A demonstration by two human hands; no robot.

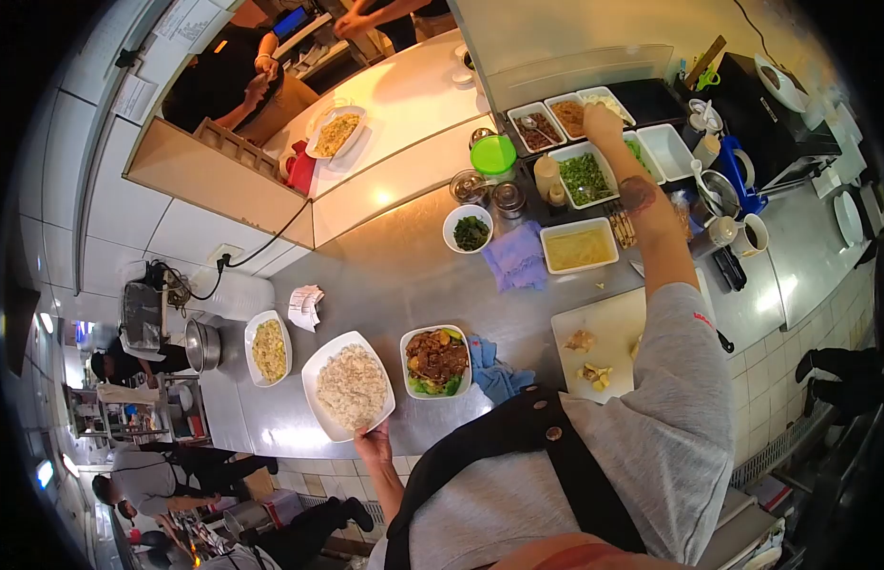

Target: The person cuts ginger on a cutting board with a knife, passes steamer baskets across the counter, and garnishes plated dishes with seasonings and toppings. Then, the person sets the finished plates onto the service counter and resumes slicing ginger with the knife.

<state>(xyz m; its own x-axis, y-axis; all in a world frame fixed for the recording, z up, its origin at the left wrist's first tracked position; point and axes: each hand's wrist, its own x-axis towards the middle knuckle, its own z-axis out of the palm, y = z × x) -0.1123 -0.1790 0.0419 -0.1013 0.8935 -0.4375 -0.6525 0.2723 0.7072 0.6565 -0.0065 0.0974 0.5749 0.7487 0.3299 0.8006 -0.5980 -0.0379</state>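
Note:
My left hand [374,444] grips the near rim of a square white dish of rice [351,388], with the fingers mostly underneath. To the right of that dish is a white bowl of braised meat with green vegetables [436,363]. On its left stands a smaller white dish of yellowish rice [268,350]. My right arm stretches across the counter. My right hand [604,123] is bunched over the topping tubs, at the edge of the tub of pale chopped topping [605,100] beside the orange-brown topping [568,118]. What its fingertips hold is hidden.
Chopped greens [585,179], a tray of yellow liquid [580,248] and a purple cloth [514,257] lie below the tubs. A cutting board [580,332] holds food pieces. A plated dish [337,135] sits on the pass-through ledge. Other people stand beyond the pass-through and at left.

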